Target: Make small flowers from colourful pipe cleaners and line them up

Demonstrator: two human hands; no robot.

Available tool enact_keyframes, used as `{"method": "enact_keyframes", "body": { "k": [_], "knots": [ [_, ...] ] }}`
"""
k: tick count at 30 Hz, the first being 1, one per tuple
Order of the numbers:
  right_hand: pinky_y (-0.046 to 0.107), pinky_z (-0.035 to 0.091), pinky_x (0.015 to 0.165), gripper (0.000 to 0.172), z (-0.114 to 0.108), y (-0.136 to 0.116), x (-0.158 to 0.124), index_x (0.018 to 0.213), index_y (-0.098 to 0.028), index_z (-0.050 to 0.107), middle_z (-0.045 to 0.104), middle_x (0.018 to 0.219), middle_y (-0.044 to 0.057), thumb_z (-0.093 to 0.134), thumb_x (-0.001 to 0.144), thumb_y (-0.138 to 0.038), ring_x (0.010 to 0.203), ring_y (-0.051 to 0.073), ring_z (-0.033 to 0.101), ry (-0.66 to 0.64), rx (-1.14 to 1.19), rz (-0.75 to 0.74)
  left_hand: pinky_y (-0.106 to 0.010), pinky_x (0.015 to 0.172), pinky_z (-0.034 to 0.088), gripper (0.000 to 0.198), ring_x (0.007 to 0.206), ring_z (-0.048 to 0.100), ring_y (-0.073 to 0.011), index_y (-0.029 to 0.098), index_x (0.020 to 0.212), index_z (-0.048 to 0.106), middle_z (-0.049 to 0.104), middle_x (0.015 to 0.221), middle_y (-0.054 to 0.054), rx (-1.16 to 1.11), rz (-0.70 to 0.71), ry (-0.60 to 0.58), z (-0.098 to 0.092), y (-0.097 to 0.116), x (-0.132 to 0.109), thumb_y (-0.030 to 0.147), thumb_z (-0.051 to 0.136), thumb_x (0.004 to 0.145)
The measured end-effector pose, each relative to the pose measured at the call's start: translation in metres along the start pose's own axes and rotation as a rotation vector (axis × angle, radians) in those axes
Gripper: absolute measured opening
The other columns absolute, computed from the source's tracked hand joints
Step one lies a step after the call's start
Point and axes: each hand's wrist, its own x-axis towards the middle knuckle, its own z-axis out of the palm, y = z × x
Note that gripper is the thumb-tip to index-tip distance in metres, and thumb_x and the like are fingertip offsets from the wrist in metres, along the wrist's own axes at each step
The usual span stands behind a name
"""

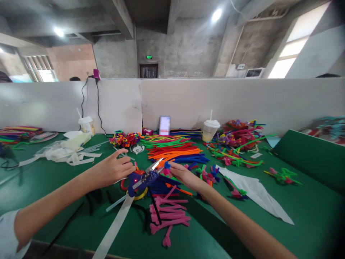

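My right hand (pixel 182 174) pinches a small blue and pink pipe-cleaner flower (pixel 166 167) close to the tip of a dark blue glue gun (pixel 142 182). A red light shows on the gun, and a clear glue stick (pixel 116 203) juts out near its lower left. Scissors (pixel 155 164) with metal blades lie behind the gun, their handles partly covered. Just left of the gun, my left hand (pixel 115 168) hovers with its fingers bent and apart, seemingly holding nothing. Pink pipe-cleaner pieces (pixel 169 216) lie in front of my right hand.
Coloured pipe cleaners (pixel 176 153) lie in rows behind my hands. Two lidded cups (pixel 210 130) and a phone (pixel 164 125) stand near the white partition (pixel 188 100). Finished-looking flowers (pixel 237 140) are heaped back right; plastic bags (pixel 61 149) lie left. White paper strips (pixel 115 228) lie nearby.
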Motion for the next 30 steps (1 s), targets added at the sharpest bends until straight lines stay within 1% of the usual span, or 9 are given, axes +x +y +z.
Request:
{"method": "enact_keyframes", "body": {
  "k": [5, 10, 14, 19, 30],
  "knots": [
    [0.026, 0.033, 0.066, 0.016, 0.0012, -0.0014, -0.0003, 0.072, -0.018, 0.054, 0.043, 0.068, -0.001, 0.057, 0.073, -0.034, 0.065, 0.011, 0.039, 0.002, 0.009, 0.011, -0.042, 0.096, 0.027, 0.02, 0.081, 0.053, -0.015, 0.02, 0.096, 0.055, 0.062, 0.079, -0.002, 0.009, 0.006, 0.014, -0.0003, 0.0003, 0.0004, 0.013, 0.04, 0.085],
    [0.025, 0.032, 0.064, 0.013, 0.0014, -0.0011, 0.0002, 0.07, -0.019, 0.053, 0.042, 0.067, -0.002, 0.057, 0.073, -0.031, 0.063, 0.011, 0.039, 0.014, 0.012, 0.013, -0.041, 0.095, 0.027, 0.019, 0.08, 0.054, -0.0148, 0.019, 0.093, 0.056, 0.062, 0.077, -0.001, 0.011, 0.012, 0.041, -0.0027, 0.0006, 0.0015, 0.011, 0.042, 0.084],
    [0.024, 0.033, 0.063, 0.012, 0.0016, -0.0011, 0.0001, 0.068, -0.019, 0.053, 0.043, 0.066, -0.002, 0.056, 0.073, -0.03, 0.063, 0.011, 0.039, 0.011, 0.015, 0.004, -0.041, 0.095, 0.027, 0.019, 0.08, 0.053, -0.0149, 0.019, 0.094, 0.056, 0.061, 0.077, -0.001, 0.007, 0.012, 0.029, -0.0025, 0.0002, 0.0011, 0.011, 0.042, 0.084],
    [0.024, 0.034, 0.064, 0.013, 0.0036, -0.0025, -0.0007, 0.071, -0.019, 0.055, 0.044, 0.067, -0.002, 0.057, 0.073, -0.032, 0.063, 0.011, 0.04, 0.019, 0.008, -0.003, -0.041, 0.096, 0.028, 0.019, 0.081, 0.053, -0.0148, 0.019, 0.095, 0.056, 0.061, 0.078, -0.002, -0.001, 0.007, 0.017, -0.0006, 0.0003, -0.0005, 0.012, 0.041, 0.084],
    [0.024, 0.035, 0.063, 0.015, 0.0068, -0.005, -0.0015, 0.074, -0.019, 0.057, 0.045, 0.068, -0.001, 0.058, 0.071, -0.034, 0.064, 0.011, 0.041, 0.029, 0.015, -0.014, -0.04, 0.096, 0.029, 0.019, 0.079, 0.054, -0.0144, 0.019, 0.094, 0.056, 0.061, 0.077, -0.001, -0.001, 0.012, 0.026, -0.0017, 0.0002, 0.0002, 0.012, 0.041, 0.084]
  ]
}}
